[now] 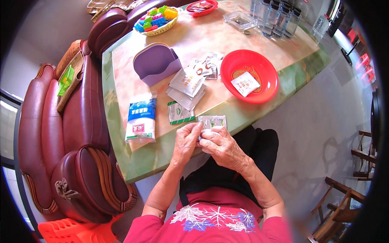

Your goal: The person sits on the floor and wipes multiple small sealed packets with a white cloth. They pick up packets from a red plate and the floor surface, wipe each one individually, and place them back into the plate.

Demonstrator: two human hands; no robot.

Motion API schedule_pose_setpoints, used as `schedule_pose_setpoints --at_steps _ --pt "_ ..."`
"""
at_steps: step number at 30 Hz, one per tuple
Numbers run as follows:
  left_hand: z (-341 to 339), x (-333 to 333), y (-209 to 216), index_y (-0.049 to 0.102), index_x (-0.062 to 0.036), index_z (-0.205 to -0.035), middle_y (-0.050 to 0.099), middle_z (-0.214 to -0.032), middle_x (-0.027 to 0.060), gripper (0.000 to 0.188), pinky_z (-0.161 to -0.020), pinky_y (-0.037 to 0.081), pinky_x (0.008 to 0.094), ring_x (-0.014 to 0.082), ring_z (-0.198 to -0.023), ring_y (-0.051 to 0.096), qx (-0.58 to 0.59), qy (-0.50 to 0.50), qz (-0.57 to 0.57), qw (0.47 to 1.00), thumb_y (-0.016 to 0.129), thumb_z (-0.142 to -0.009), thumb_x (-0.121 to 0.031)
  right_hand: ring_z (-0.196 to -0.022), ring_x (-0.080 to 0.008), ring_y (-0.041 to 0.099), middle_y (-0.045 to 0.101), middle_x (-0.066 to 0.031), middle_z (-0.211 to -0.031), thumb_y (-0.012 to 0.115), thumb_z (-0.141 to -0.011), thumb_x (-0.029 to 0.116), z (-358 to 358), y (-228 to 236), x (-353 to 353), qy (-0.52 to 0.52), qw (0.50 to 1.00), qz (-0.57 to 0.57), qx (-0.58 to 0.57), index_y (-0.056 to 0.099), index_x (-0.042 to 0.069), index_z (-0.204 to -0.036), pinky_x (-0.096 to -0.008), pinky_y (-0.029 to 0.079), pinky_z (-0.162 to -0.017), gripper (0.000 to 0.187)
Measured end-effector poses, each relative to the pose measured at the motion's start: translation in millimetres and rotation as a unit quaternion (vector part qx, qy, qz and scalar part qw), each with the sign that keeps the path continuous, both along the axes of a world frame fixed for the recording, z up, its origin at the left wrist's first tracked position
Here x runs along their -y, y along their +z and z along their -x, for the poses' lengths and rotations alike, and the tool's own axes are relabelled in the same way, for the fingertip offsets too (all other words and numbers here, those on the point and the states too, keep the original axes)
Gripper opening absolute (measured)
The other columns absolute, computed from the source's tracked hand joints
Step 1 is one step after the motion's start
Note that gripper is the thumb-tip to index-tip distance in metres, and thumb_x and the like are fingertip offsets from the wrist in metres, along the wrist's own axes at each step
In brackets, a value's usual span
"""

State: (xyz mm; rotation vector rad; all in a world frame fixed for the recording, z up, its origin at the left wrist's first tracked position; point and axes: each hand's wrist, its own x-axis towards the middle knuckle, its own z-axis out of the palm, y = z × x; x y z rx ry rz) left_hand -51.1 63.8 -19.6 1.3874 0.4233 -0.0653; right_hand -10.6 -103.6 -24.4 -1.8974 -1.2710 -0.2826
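At the table's near edge, my left hand (187,140) and my right hand (221,146) meet with fingers pinched. Between them is a small silvery sachet (214,120) with green print, its upper part showing beyond the fingertips and the rest covered. A bit of white shows under my right fingers. Just left of the hands lies a green-and-white packet (181,113). Beyond it, several white and silver sachets (188,83) overlap in a loose pile. To the right, a red plastic bowl (270,77) has one white sachet (245,84) in it.
A blue-and-white bag (140,119) and a purple container (156,65) occupy the table's left. Farther back are a basket of toy blocks (158,20), a red dish (201,8), a glass ashtray (240,20) and several bottles (277,20). A maroon sofa (81,121) stands left.
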Motion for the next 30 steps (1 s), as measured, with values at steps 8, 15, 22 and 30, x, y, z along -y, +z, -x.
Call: schedule_pose_setpoints --at_steps 8,15,22,30 --pt "-1.1 4.1 -6.8 0.063 0.0031 -0.108 0.069 -0.089 0.0079 0.026 -0.056 0.058 0.0256 0.0159 -0.073 0.070 0.013 0.023 0.025 0.999 0.055 -0.100 -0.021 -0.105 -0.0337 0.056 0.063 -0.0110 -0.112 0.068 -0.070 -0.001 -8.7 -3.7 -4.6 -0.096 0.995 -0.010 -0.030 0.065 0.005 -0.110 -0.0438 0.045 -0.096 0.040" --pt "-1.9 9.7 2.1 0.061 0.0045 -0.110 0.069 -0.094 0.0115 0.029 -0.053 0.057 0.0254 0.0223 -0.076 0.073 -0.002 0.015 0.022 1.000 0.051 -0.102 -0.021 -0.107 -0.0344 0.053 0.060 -0.0137 -0.112 0.070 -0.066 -0.005 -20.3 -11.0 -3.8 -0.251 0.967 0.034 -0.038 0.064 0.003 -0.110 -0.0419 0.046 -0.094 0.045" --pt "-2.2 8.8 -3.6 0.063 0.0032 -0.108 0.070 -0.094 0.0115 0.029 -0.055 0.058 0.0255 0.0209 -0.074 0.073 0.008 0.012 0.007 1.000 0.055 -0.101 -0.023 -0.105 -0.0371 0.053 0.060 -0.0150 -0.114 0.065 -0.071 -0.002 -23.5 -2.8 -9.6 -0.198 0.976 0.058 -0.076 0.064 0.002 -0.113 -0.0441 0.043 -0.097 0.042" --pt "-1.8 5.7 -6.6 0.063 0.0016 -0.110 0.070 -0.092 0.0083 0.028 -0.056 0.058 0.0248 0.0176 -0.071 0.071 0.012 -0.001 -0.011 1.000 0.053 -0.102 -0.022 -0.105 -0.0348 0.055 0.063 -0.0142 -0.111 0.063 -0.074 0.003 -36.5 -9.6 -34.5 -0.131 0.986 0.033 -0.092 0.065 0.004 -0.113 -0.0454 0.043 -0.098 0.039"
